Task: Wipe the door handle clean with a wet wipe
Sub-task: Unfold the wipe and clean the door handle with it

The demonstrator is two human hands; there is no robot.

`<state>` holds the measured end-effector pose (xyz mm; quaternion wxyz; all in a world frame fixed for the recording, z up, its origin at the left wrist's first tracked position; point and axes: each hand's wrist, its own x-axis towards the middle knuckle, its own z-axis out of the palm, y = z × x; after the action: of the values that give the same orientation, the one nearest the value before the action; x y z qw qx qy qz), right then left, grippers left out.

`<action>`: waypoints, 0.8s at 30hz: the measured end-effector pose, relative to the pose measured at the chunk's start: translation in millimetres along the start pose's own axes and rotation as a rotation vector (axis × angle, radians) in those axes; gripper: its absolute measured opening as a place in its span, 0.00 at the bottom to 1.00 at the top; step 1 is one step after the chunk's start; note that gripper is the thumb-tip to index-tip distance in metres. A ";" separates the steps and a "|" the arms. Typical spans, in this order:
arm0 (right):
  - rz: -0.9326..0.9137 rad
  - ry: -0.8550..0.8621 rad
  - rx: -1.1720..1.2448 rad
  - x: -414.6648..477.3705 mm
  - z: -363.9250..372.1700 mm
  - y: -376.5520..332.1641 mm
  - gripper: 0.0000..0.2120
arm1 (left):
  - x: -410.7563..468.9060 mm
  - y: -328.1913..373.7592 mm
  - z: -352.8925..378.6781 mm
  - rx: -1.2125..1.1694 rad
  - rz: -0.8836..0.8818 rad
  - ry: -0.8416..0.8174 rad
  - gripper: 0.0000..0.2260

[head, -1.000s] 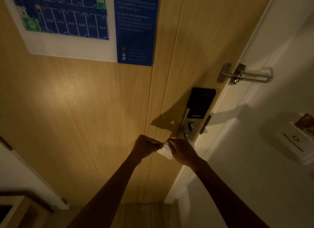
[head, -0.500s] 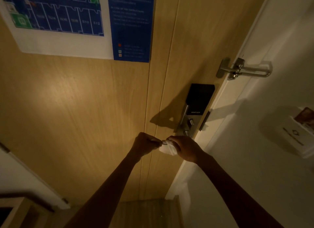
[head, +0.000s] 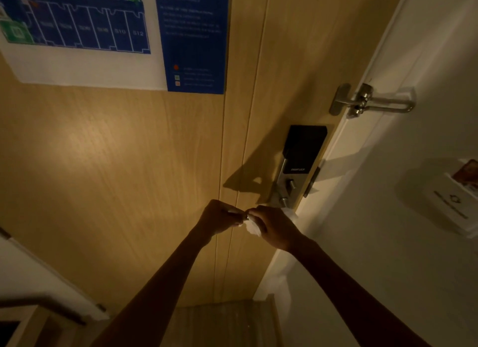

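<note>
The door handle (head: 247, 218) juts from the silver lock plate (head: 289, 189) on the wooden door (head: 129, 165). Only a short metal bit of it shows between my hands. My right hand (head: 274, 227) is closed around the handle with a crumpled white wet wipe (head: 252, 228) bunched under its fingers. My left hand (head: 221, 217) pinches the handle's free end from the left, touching the wipe's edge. The rest of the handle is hidden under my right hand.
A black smart-lock panel (head: 306, 145) sits above the plate, and a metal swing-bar guard (head: 372, 103) bridges door and white frame. A blue floor-plan sign (head: 103, 31) hangs at upper left. A white card holder (head: 450, 199) is on the right wall.
Both hands stay on the handle in almost the same place. The wipe under my right hand has shifted slightly, and the view has drifted a little upward.
</note>
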<state>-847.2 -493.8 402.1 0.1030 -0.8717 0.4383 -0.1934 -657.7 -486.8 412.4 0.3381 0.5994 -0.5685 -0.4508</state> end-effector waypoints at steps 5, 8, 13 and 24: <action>0.045 -0.006 0.015 4.6 -5.9 1.8 0.12 | -2.5 0.5 -0.4 -0.061 -0.038 -0.026 0.08; 0.019 0.068 0.010 0.0 3.6 -7.1 0.11 | -0.8 0.7 0.6 -0.066 -0.064 -0.020 0.07; 0.045 0.139 0.113 -5.8 -0.3 -2.2 0.09 | -0.8 0.7 -0.7 -0.071 -0.076 -0.033 0.09; 0.008 0.269 -0.165 -16.0 19.9 -3.1 0.13 | 2.9 3.5 -4.4 -0.003 -0.071 -0.056 0.07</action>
<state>-845.1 -478.9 381.2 -0.0277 -0.8416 0.4661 -0.2715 -655.1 -490.5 416.8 0.3068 0.6058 -0.5555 -0.4799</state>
